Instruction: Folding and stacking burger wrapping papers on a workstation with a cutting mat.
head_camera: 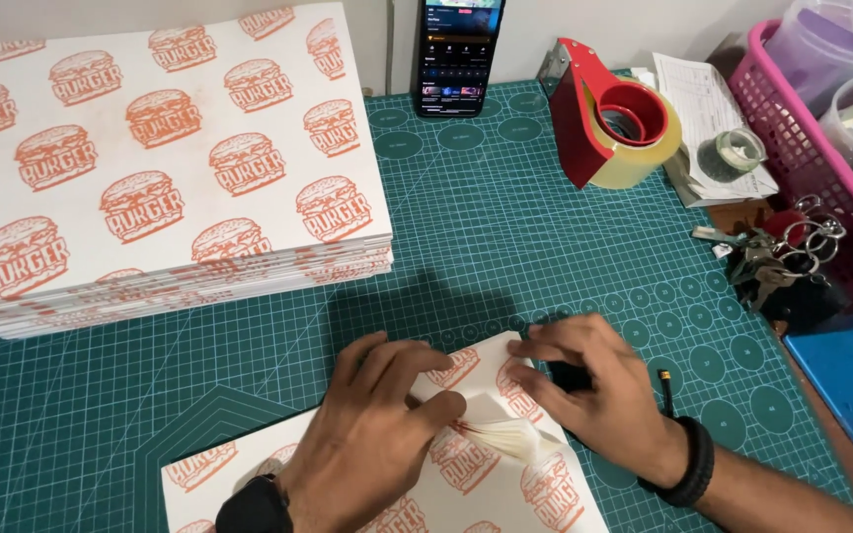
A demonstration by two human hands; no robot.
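While both hands pressed on it, the printed paper sheet (466, 464) lay on the green cutting mat (505, 257), near its front edge. The left hand (372, 434) rested flat with fingers spread over the sheet's folded upper corner, gripping nothing. The right hand (594, 390) pinched the raised fold between thumb and fingertips. Behind the sheet and to its left sat a thick stack of matching printed paper (150, 158). Farther back stood a smartphone (458, 54), and a red tape dispenser (609, 118) stood to the rear right. A bunch of keys (777, 257) lay right of the sheet, beside a pink basket (792, 128).
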